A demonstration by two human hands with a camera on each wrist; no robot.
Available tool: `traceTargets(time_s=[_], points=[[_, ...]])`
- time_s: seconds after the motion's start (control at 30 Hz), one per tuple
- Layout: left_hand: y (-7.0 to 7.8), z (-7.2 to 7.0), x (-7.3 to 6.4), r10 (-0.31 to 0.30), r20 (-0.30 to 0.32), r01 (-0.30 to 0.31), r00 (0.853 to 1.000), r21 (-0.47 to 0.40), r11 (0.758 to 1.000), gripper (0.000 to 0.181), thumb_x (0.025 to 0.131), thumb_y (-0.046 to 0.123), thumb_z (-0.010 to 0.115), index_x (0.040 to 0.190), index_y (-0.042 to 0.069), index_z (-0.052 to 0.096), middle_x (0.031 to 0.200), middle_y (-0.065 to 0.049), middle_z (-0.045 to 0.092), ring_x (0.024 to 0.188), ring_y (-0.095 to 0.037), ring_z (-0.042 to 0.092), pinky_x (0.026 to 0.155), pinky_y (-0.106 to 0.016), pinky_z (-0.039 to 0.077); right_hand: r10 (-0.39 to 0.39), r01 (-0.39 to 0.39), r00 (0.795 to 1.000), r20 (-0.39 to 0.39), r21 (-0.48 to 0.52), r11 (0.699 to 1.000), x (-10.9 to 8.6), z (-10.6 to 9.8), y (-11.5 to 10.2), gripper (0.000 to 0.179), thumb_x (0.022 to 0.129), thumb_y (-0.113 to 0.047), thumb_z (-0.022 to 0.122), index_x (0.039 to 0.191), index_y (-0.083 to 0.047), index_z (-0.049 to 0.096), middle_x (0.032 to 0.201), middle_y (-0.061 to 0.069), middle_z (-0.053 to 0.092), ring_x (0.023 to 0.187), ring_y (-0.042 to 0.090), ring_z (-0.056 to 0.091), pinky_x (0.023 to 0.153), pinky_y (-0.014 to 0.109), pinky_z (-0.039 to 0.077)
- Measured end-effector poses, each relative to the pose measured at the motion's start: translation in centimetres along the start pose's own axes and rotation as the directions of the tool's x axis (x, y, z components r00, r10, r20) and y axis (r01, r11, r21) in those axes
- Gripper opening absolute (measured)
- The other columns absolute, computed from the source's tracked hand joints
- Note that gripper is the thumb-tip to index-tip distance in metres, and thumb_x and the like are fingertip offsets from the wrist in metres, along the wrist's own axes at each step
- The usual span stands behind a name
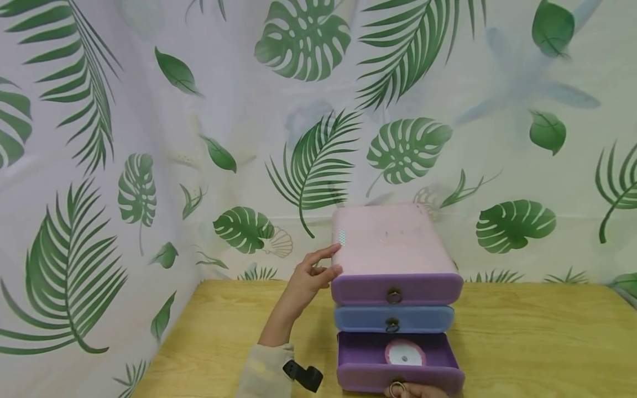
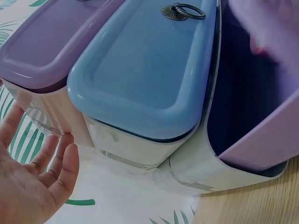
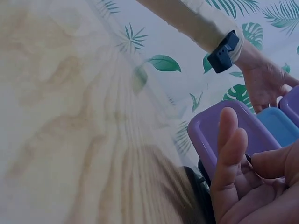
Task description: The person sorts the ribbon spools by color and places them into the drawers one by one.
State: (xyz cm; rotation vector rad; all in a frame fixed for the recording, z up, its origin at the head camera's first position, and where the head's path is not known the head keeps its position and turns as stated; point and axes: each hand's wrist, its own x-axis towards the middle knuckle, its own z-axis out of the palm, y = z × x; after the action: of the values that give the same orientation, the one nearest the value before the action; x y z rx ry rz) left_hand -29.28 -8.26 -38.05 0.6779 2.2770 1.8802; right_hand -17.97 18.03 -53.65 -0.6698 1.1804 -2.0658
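Note:
A small drawer unit with a pale pink top (image 1: 385,237) has a purple top drawer (image 1: 368,290), a blue middle drawer (image 1: 360,319) and a purple bottom drawer (image 1: 365,377). The bottom drawer is pulled out; inside lies a round white disc (image 1: 409,349) with a pink rim and a grey centre. My right hand (image 1: 420,391), low in the head view, pinches that drawer's metal ring pull (image 1: 396,388) between thumb and fingers. With loosely bent fingers, my left hand (image 1: 307,279) touches the unit's left side near the top drawer; the left wrist view shows its spread fingers (image 2: 70,163).
The unit stands on a wooden table (image 1: 224,331). Behind it hangs a white cloth (image 1: 199,121) printed with green leaves. A black band with a small device (image 1: 303,376) circles the left wrist. Both upper drawers are pushed in.

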Motion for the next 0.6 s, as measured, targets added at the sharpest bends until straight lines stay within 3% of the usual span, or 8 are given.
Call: traceTargets(time_s=[0.17, 0.23, 0.33, 0.47, 0.6], points=[[0.0, 0.0, -0.1, -0.005, 0.004, 0.005, 1.0, -0.004, 1.0, 0.056, 0.09, 0.042, 0.066, 0.142, 0.031, 0.049, 0.145, -0.006, 0.04, 0.112, -0.021, 0.059, 0.093, -0.043, 0.049, -0.035, 0.032, 0.999, 0.024, 0.104, 0.994, 0.4, 0.4, -0.5, 0.021, 0.105, -0.02, 0.041, 0.116, -0.013, 0.058, 0.116, -0.003, 0.067, 0.108, 0.007, 0.064, 0.091, 0.021, 0.05], [0.0, 0.0, -0.2, -0.008, 0.009, 0.008, 1.0, -0.002, 1.0, 0.057, 0.09, 0.042, 0.067, 0.142, 0.031, 0.049, 0.145, -0.005, 0.04, 0.112, -0.021, 0.059, 0.093, -0.042, 0.049, 0.002, -0.003, 1.0, 0.006, 0.118, 0.993, 0.5, 0.7, -1.1, 0.023, 0.105, -0.022, 0.041, 0.118, -0.012, 0.056, 0.114, -0.002, 0.069, 0.107, 0.007, 0.064, 0.091, 0.022, 0.051], [0.0, 0.0, -0.3, -0.007, 0.018, 0.007, 1.0, 0.001, 1.0, 0.056, 0.09, 0.043, 0.066, 0.142, 0.031, 0.049, 0.145, -0.006, 0.04, 0.112, -0.022, 0.059, 0.093, -0.042, 0.049, 0.103, -0.096, 0.986, -0.133, 0.056, 0.994, 0.6, 1.1, -2.2, 0.031, 0.103, -0.031, 0.045, 0.121, -0.01, 0.057, 0.108, -0.007, 0.07, 0.095, 0.003, 0.066, 0.083, 0.019, 0.052], [0.0, 0.1, -0.2, -0.001, 0.029, 0.001, 1.0, -0.003, 1.0, 0.056, 0.09, 0.044, 0.065, 0.142, 0.032, 0.048, 0.146, -0.006, 0.039, 0.111, -0.021, 0.06, 0.095, -0.045, 0.048, 0.179, -0.197, 0.929, -0.324, -0.024, 0.98, 1.1, 1.2, -3.4, 0.039, 0.101, -0.037, 0.047, 0.123, -0.006, 0.059, 0.099, -0.01, 0.071, 0.079, -0.001, 0.067, 0.068, 0.015, 0.051], [0.1, 0.3, -0.2, 0.004, 0.043, -0.003, 0.999, -0.008, 1.0, 0.058, 0.089, 0.046, 0.065, 0.143, 0.032, 0.048, 0.147, -0.006, 0.038, 0.11, -0.02, 0.06, 0.097, -0.049, 0.046, 0.165, -0.2, 0.915, -0.368, -0.059, 0.978, 1.3, 1.0, -3.5, 0.036, 0.103, -0.032, 0.044, 0.119, -0.005, 0.06, 0.098, -0.01, 0.07, 0.078, 0.0, 0.067, 0.065, 0.014, 0.051]])
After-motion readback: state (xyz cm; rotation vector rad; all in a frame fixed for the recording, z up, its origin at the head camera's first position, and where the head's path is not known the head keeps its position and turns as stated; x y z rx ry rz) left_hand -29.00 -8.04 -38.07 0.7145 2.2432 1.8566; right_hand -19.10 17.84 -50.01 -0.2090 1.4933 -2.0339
